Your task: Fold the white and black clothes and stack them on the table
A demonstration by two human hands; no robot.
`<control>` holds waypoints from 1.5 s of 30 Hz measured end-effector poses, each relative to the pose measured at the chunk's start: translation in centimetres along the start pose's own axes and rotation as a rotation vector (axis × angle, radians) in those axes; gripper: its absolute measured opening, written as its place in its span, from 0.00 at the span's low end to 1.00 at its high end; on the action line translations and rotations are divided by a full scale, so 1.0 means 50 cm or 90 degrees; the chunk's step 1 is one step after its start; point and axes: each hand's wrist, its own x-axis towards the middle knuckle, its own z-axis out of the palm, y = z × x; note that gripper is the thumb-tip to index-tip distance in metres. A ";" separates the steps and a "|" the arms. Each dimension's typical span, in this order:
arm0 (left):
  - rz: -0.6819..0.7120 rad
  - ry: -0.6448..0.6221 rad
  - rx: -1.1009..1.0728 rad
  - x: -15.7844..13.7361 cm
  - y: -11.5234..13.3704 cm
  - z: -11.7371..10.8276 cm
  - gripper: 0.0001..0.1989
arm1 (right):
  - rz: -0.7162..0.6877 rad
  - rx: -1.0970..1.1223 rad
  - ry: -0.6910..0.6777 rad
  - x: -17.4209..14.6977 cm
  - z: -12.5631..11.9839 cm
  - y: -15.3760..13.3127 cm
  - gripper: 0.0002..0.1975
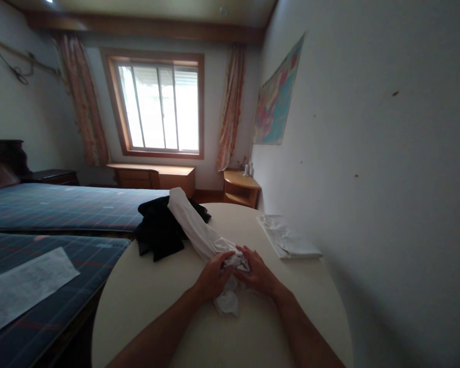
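Half-curled, the fingers of the left hand [212, 277] and right hand [258, 272] are gripping bunched white cloth [199, 232] on the round table [138, 306]; its far end is lying across black fabric [159, 230], perhaps a garment.

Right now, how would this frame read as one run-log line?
left hand: holding bunched white cloth | right hand: holding same cloth | black cloth: partly under white cloth | folded cloth: right side of table
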 end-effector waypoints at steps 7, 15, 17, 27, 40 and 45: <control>0.004 -0.003 -0.069 0.006 -0.004 -0.018 0.29 | 0.050 0.213 0.102 0.007 -0.019 -0.010 0.21; -0.008 -0.094 0.109 0.008 -0.022 -0.013 0.24 | 0.222 0.299 0.363 0.018 -0.037 0.048 0.28; -0.056 -0.054 0.079 0.016 -0.019 -0.017 0.14 | 0.263 0.291 0.391 0.018 -0.039 0.054 0.28; -0.299 0.344 -0.279 0.054 -0.044 -0.115 0.22 | 0.257 0.087 0.405 0.013 -0.044 0.086 0.23; -0.047 0.033 0.259 0.024 -0.045 -0.071 0.28 | 0.146 -0.101 0.124 0.001 -0.025 0.024 0.24; -0.220 0.035 0.265 0.039 -0.039 -0.087 0.11 | 0.156 -0.062 0.169 -0.001 -0.040 0.044 0.15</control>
